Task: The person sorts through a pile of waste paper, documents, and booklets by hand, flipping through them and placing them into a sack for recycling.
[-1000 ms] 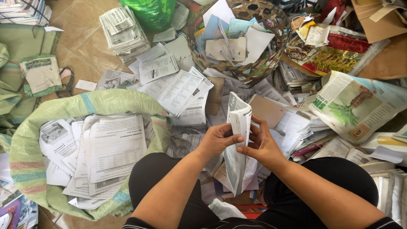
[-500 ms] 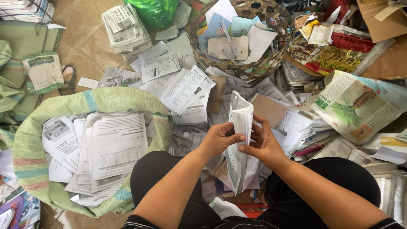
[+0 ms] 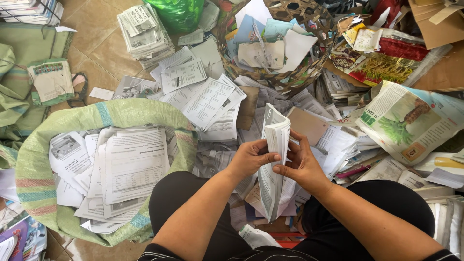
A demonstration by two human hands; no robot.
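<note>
While a paper bundle (image 3: 274,159) is held upright, edges pinched by left hand (image 3: 251,157) and right hand (image 3: 300,164), open green sack (image 3: 104,113) left, woven basket (image 3: 290,77) far, floor crowded.

The lower part of the booklet (image 3: 273,164) is hidden between the left hand (image 3: 251,158) and the right hand (image 3: 300,164). The bottom of the green sack (image 3: 104,113) is covered by papers (image 3: 130,166). The cardboard (image 3: 437,21) is cut off by the top edge.

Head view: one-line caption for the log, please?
Both hands, left hand and right hand, grip an upright white paper booklet beside a paper-filled green woven sack.
</note>
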